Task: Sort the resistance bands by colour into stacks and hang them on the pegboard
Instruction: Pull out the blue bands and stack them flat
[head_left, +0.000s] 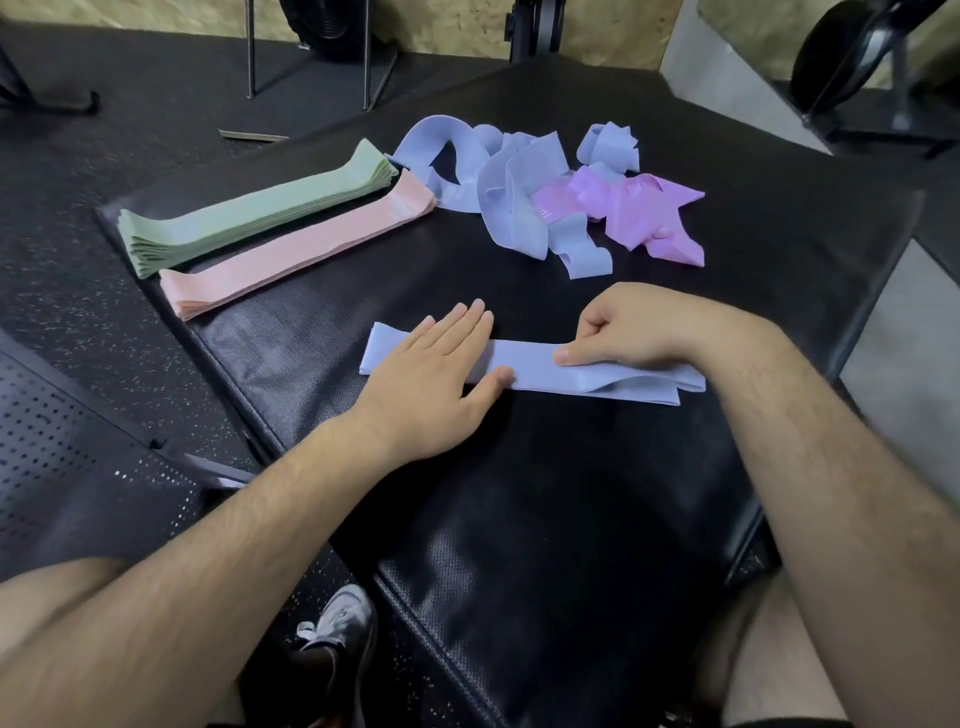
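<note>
Centre of frame: flat blue bands (540, 371) laid lengthwise on the black padded bench (519, 519), a couple of layers, with the right end rippled and not squared up.

Left hand (441, 364): palm down on the left part of those bands. Fingers (470, 319) straight and close together, tips reaching past the far edge onto the bench, thumb splayed along the near edge. Pressing, gripping nothing.

Right hand (623, 332): on the same bands, just right of the left hand. Fingers (597, 325) curled in at the far edge, thumb laid flat on the top layer, pinching that layer.

Upper left: green band stack (249, 213), neat and thick, lying at a diagonal. Touching its near side, parallel: pink band stack (296, 249), thinner.

Upper centre: loose blue bands (509, 197), twisted and looped in a heap. Against their right side: crumpled purple bands (644, 213).

Lower left, beside the bench: black perforated panel (52, 441). Bottom centre: grey shoe (345, 618) on the speckled floor.
</note>
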